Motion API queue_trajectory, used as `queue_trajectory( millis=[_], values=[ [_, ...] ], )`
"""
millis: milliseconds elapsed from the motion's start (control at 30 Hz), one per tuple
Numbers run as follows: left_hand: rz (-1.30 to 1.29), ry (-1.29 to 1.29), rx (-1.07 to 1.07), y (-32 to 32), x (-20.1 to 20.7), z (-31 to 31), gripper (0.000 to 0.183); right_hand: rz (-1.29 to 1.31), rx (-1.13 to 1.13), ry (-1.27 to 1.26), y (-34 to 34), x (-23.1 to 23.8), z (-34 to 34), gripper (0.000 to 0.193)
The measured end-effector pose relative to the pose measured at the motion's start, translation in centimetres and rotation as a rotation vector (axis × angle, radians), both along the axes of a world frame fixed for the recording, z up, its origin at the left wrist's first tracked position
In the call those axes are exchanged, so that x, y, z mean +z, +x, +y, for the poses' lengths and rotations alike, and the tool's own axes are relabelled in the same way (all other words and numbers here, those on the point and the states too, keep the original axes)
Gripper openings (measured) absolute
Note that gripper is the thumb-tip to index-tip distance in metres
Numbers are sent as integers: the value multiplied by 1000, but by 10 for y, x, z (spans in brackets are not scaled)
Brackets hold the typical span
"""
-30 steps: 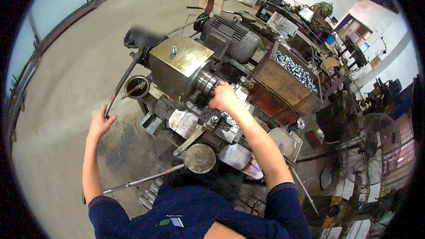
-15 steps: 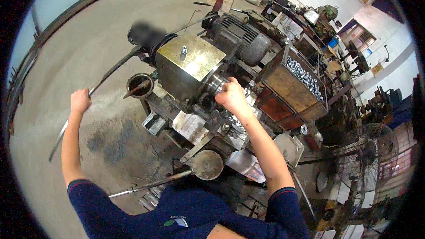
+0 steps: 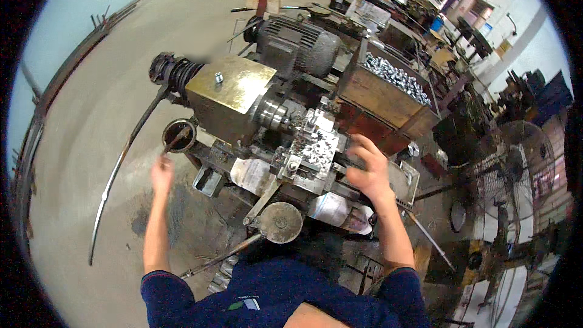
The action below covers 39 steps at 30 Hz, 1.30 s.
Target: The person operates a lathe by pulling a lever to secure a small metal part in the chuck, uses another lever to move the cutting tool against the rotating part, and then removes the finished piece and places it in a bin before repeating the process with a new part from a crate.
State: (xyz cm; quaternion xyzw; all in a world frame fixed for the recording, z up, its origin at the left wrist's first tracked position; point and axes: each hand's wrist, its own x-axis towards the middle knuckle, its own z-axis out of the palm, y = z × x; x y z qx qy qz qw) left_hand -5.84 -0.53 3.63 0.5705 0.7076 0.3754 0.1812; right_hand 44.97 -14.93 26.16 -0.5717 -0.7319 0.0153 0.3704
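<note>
My left hand (image 3: 162, 175), blurred by motion, is at the near edge of a round pot (image 3: 167, 140) of dark liquid. Its fingertips meet the end of a stick-like handle (image 3: 180, 137) that slants out of the pot; whether they grip it cannot be made out. My right hand (image 3: 370, 170) hovers right of the machine's slide (image 3: 313, 155), thumb and fingers apart and curved, with nothing visible in them. That slide is strewn with shiny metal chips. A bright round spindle (image 3: 273, 113) sticks out of the headstock (image 3: 234, 85). A long bare lever (image 3: 124, 152) slopes down at the left.
One small metal fitting (image 3: 219, 77) stands on the headstock's brassy top. Behind the slide is a rusty bin (image 3: 376, 100) heaped with similar metal parts (image 3: 398, 79). A motor (image 3: 297, 45) sits beyond the headstock. A round-ended crank (image 3: 280, 223) lies close to me; a fan (image 3: 510, 170) stands right.
My left hand has let go of the long lever and moved right to the pot. My right hand has left the spindle, coming back toward me and to the right. The view has shifted.
</note>
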Motion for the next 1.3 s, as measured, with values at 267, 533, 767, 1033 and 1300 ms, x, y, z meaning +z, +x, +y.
queue_trajectory(
  millis=[267, 533, 767, 1033, 1300],
  values=[
    [1094, -214, -757, 33, -86, 20, 21, -1, -543, -327, 128, -48, -148, 35],
    [916, -271, -677, 60, -33, 25, 21, -284, -1393, -970, 286, -147, -325, 57],
    [828, -437, -414, -7, -44, -8, 33, -310, -1367, -796, 232, -198, -379, 32],
    [458, -637, -388, -12, -57, -56, 38, -5, -1237, -790, 70, -180, -369, 34],
    [360, -625, -585, 24, -56, -44, 37, 50, -1237, -785, 46, -169, -358, 27]
  ],
)
